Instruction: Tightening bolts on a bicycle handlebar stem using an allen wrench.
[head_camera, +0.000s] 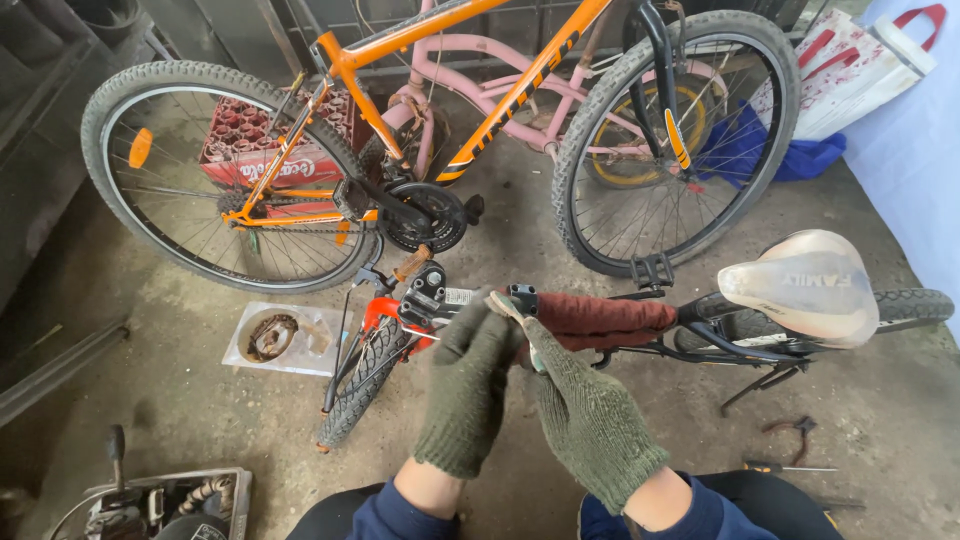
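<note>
Small bicycle (620, 325) lies across centre of concrete floor (180, 400), top tube wrapped in dark red padding (605, 318). Both hands in coarse green knit gloves. Left hand (468, 385): grip closed around the stem area near the handlebar clamp (432, 295). Right hand (590, 415): grip pinched shut on a thin pale strip (507, 308) at the padding's left end; cannot tell the material.

Worn cream saddle (805, 285), right. Knobby front tyre (360, 380), left.

Containers: flat clear tray (285, 340), left, holds a rusty ring-shaped part. Red plastic crate (265, 145), far left, compartments look empty. Far: orange bicycle (440, 130), pink bicycle (520, 95) behind it. Pliers (790, 430) on floor, near right.
</note>
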